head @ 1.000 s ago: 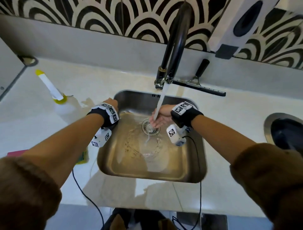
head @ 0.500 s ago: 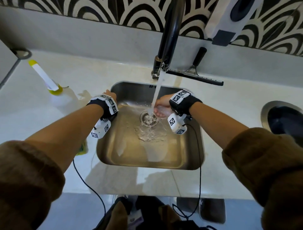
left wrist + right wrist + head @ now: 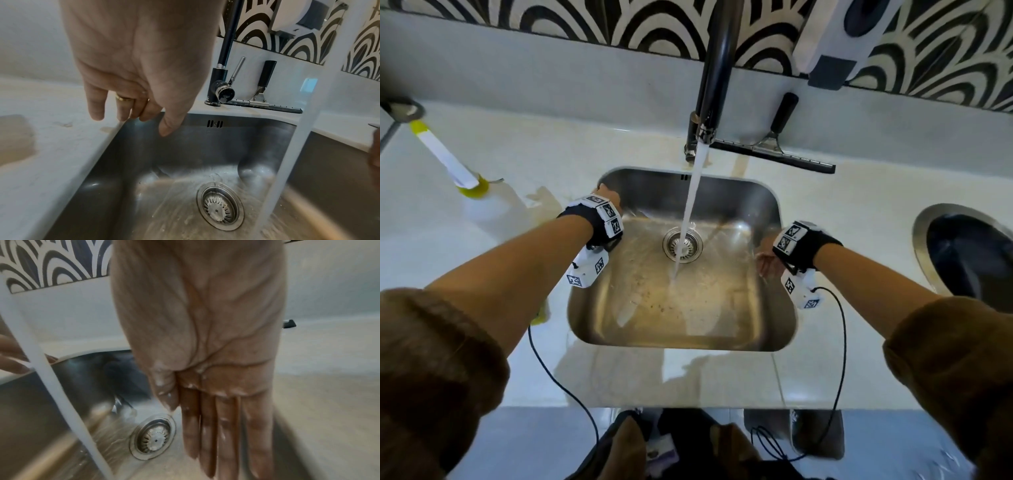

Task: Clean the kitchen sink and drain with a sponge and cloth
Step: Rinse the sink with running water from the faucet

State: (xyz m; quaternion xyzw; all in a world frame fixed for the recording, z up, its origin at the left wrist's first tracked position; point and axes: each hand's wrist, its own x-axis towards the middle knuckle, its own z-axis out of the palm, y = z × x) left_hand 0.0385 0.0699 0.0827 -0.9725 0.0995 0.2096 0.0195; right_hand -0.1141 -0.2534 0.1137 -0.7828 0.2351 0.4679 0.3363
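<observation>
Water runs from the black faucet (image 3: 717,68) into the steel sink (image 3: 722,192) and lands just in front of the round drain strainer (image 3: 682,244), also seen in the left wrist view (image 3: 220,206). My left hand (image 3: 607,196) rests at the sink's back left corner with its fingers (image 3: 96,107) loose and holds nothing. My right hand (image 3: 767,263) hangs inside the sink by the right wall. Its wet fingers (image 3: 218,426) are straight, together and empty. A yellow sponge (image 3: 541,313) peeks out from under my left forearm on the counter.
A dish soap bottle (image 3: 482,202) stands on the counter to the left. A black squeegee (image 3: 774,150) lies behind the sink, under a white wall dispenser (image 3: 835,41). A round steel-rimmed opening (image 3: 969,253) is set in the counter on the right. Cables hang from both wrists.
My right hand has left the water stream over the drain and moved to the sink's right side. My left hand has stayed at the back left corner.
</observation>
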